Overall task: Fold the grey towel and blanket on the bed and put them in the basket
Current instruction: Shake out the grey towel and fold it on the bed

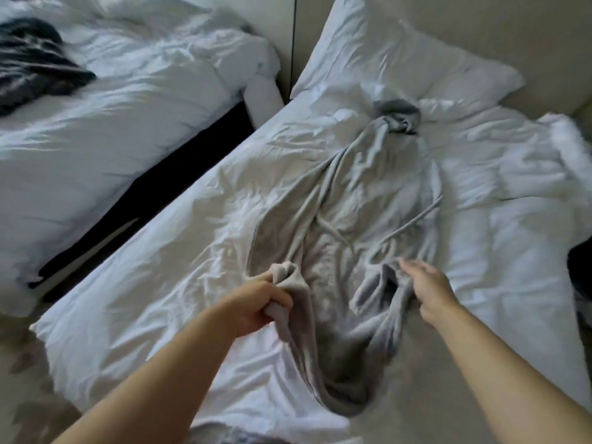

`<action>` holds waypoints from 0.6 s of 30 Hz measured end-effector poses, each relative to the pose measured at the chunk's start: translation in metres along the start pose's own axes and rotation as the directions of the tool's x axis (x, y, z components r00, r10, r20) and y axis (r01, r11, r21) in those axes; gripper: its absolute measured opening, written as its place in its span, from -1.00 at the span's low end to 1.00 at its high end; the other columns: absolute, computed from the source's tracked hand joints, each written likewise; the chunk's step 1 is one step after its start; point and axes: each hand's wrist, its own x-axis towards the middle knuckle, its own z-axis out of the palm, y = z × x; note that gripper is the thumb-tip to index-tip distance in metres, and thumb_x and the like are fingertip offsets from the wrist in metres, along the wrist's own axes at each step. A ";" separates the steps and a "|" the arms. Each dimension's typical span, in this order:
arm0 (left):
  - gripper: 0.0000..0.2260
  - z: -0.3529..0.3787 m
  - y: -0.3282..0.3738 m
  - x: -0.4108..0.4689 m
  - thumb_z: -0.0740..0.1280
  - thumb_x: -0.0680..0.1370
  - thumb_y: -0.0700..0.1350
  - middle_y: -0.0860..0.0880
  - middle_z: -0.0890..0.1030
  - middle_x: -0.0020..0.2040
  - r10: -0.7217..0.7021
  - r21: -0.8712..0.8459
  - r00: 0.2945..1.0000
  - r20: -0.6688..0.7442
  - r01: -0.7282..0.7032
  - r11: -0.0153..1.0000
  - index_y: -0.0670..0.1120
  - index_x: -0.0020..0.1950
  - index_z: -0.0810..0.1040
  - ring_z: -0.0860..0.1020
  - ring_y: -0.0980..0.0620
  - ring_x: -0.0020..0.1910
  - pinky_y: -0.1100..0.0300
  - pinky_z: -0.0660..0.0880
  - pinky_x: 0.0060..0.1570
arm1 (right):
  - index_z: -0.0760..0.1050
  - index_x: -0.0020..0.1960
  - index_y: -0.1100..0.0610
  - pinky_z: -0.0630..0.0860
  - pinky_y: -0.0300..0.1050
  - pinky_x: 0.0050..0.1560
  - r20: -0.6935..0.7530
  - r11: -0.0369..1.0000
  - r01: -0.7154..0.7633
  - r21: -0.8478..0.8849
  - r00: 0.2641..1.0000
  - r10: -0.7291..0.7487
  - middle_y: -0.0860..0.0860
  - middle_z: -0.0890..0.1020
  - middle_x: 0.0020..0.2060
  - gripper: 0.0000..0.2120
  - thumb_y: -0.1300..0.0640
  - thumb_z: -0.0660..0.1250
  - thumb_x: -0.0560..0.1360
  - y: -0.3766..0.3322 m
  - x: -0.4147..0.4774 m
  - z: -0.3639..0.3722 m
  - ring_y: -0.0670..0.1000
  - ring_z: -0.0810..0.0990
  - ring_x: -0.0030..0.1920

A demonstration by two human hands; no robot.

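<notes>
Left hand (256, 302) was found clamped on a bunched corner of the grey blanket (336, 225), raised slightly off the bed (144, 299). This was judged to be one corner secured so the cloth could be pulled flat. Right hand (426, 286) was seen with fingers straight and apart and nothing gripped, at the blanket's near right edge. Contact couldn't be confirmed because of blur; a reach for the matching corner was assumed.

The blanket was found twisted lengthwise up the bed, with no fold made yet. A darker bundle, taken to be the grey towel (397, 115), was seen bunched at its far end, just below the pillow (400, 59).

No basket could be identified, so nothing was stowed. A second bed (112, 123) was noted far left, with a dark striped cloth (35, 62) on it.
</notes>
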 end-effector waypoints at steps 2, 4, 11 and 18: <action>-0.76 0.039 0.045 -0.001 0.24 0.32 -0.40 -0.09 0.41 -0.31 0.191 -0.150 0.981 0.041 -0.183 0.972 -0.19 -0.10 0.56 0.40 0.01 -0.35 0.23 0.31 -0.33 | 0.55 -0.13 0.10 0.49 -0.08 -0.09 -0.184 0.924 0.263 0.276 0.958 -0.218 0.08 0.59 -0.20 -0.86 0.11 0.28 0.57 -0.063 -0.017 -0.036 0.03 0.56 -0.17; -0.76 0.067 0.075 -0.002 0.24 0.32 -0.32 -0.06 0.39 -0.23 0.312 -0.305 0.949 0.035 -0.287 0.908 -0.25 -0.05 0.57 0.38 0.00 -0.29 0.21 0.28 -0.24 | 0.57 -0.14 0.05 0.50 -0.11 -0.11 -0.317 0.834 0.437 0.336 0.886 -0.337 0.03 0.60 -0.16 -0.81 0.00 0.25 0.55 -0.099 -0.044 -0.075 0.02 0.58 -0.13; -0.92 0.079 0.037 -0.013 0.18 0.51 -0.31 -0.13 0.49 -0.38 0.115 -0.114 0.992 -0.048 -0.120 0.986 -0.26 -0.07 0.45 0.52 0.02 -0.51 0.28 0.45 -0.53 | 0.54 -0.17 0.05 0.43 0.03 -0.10 -0.463 0.911 0.263 0.318 0.881 -0.092 0.18 0.55 -0.17 -0.80 0.25 0.20 0.53 -0.009 -0.113 -0.123 0.19 0.52 -0.07; -0.78 0.043 -0.030 -0.059 0.29 0.44 -0.30 -0.10 0.42 -0.48 -0.307 0.042 0.946 0.103 0.305 0.952 -0.27 -0.41 0.55 0.41 0.02 -0.59 0.38 0.23 -0.57 | 0.57 -0.05 0.06 0.59 0.29 -0.02 -0.128 0.791 -0.294 0.537 0.898 0.421 0.11 0.68 -0.12 -0.81 -0.06 0.36 0.51 0.117 -0.183 -0.059 0.18 0.65 -0.06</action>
